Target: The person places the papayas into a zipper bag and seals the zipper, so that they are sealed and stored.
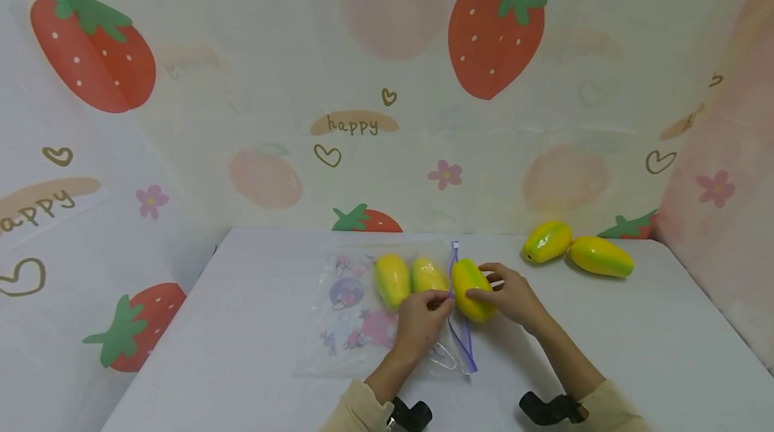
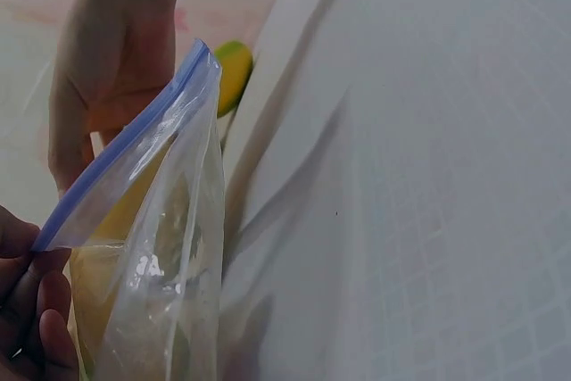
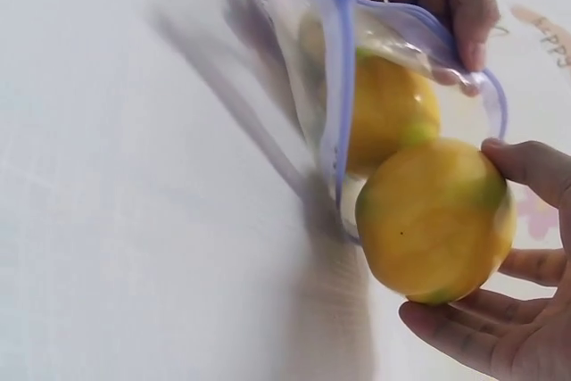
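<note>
A clear printed zip bag (image 1: 326, 344) with a purple zip edge lies on the table. Two yellow, papaya-like fruits with green streaks are inside it, one the left fruit (image 1: 392, 277). My left hand (image 1: 420, 324) pinches the purple zip edge (image 2: 107, 162) between thumb and fingers, holding the mouth apart. At that mouth, my right hand (image 1: 510, 294) grips a third yellow-green fruit (image 3: 437, 220), thumb on one side and fingers on the other. One end of this fruit is at the bag's opening, close to a fruit inside (image 3: 388, 113).
Two more yellow-green fruits, a left one (image 1: 547, 242) and a right one (image 1: 601, 256), lie at the table's back right. A patterned cloth wall (image 1: 417, 150) rises behind the white table (image 1: 242, 297). Black wrist devices sit on both sleeves.
</note>
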Tool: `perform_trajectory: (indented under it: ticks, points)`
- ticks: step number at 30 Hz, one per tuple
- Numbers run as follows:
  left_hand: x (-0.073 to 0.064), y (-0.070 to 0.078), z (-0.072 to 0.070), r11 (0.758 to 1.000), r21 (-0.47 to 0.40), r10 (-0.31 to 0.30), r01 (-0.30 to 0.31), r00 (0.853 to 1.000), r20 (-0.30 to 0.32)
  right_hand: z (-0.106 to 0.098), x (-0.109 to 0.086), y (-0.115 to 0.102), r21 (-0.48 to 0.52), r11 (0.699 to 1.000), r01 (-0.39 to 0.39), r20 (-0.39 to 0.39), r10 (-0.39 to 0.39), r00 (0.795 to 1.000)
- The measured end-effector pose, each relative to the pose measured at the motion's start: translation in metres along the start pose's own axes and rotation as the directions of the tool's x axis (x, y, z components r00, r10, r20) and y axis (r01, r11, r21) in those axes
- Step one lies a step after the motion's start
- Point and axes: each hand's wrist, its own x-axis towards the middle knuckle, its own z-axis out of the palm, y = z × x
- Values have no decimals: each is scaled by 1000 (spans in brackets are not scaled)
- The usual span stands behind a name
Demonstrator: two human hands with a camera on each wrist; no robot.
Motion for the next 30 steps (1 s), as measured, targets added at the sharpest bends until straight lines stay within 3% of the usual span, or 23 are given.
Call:
perform_trajectory:
  ticks: [22,30]
  points:
    - [-1,-1,0,999,-34,30,-30,1000,-3,25,13,-6,110,994,-27,9,26,1000]
    - [-2,1,0,999,-31,40,-40,999,-5,33,18,-9,144,989,-39,-25,43,999]
